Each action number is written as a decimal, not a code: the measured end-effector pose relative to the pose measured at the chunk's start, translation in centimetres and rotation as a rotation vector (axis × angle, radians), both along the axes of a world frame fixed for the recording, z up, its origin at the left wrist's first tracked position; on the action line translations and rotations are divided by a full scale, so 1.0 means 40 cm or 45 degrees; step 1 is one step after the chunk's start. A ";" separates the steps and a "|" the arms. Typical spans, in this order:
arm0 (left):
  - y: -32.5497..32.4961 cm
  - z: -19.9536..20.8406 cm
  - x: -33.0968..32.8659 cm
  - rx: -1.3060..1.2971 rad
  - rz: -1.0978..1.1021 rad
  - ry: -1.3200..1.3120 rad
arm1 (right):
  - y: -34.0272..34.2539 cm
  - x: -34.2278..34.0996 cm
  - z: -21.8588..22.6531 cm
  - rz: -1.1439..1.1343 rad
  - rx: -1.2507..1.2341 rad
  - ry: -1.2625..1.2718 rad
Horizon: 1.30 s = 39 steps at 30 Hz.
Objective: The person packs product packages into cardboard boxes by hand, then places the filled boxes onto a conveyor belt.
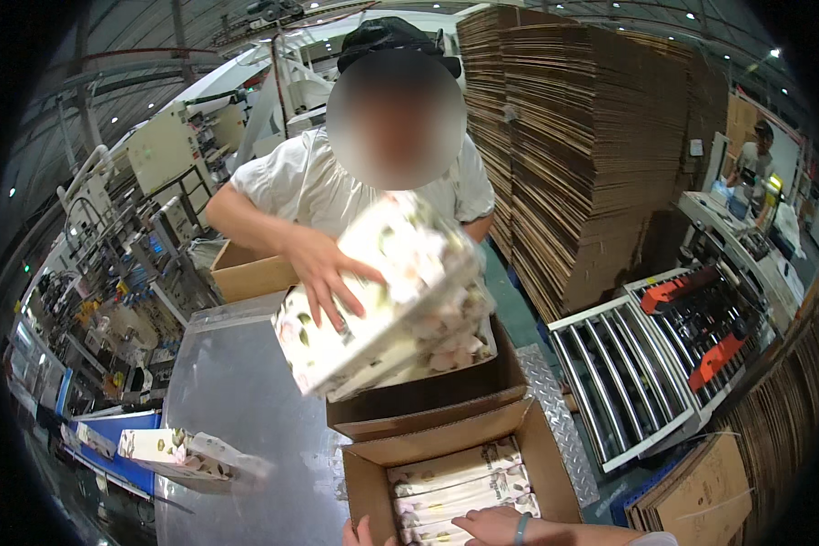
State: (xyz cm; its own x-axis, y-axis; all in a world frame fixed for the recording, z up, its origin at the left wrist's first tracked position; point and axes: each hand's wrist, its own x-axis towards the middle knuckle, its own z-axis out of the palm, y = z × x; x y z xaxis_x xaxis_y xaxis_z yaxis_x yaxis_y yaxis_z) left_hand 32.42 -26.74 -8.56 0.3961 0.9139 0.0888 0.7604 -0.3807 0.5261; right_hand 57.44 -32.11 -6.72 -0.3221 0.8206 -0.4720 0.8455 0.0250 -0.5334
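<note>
As your right hand (488, 525), fingers loosely spread, grips nothing visible, white floral-print oblong packs (460, 482) lie under it in open brown cardboard carton (369, 482). Left hand (364, 533) at carton wall; grip cannot be judged. Likely settling step; next needs even pressure.

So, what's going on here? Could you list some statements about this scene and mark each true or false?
1. The wearer's right hand is over floral packs in the near box. True.
2. The wearer's left hand is at the far box. False: it is by the near box's left side.
3. The co-worker has a hand on a floral bundle. True.
4. The wristband is on the left wrist. False: right wrist.
5. Rollers stand right of the near box. True.
</note>
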 end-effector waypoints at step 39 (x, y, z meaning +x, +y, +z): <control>0.667 0.171 -0.469 0.388 0.829 0.335 | 0.041 0.031 -0.127 -0.023 -0.139 -0.138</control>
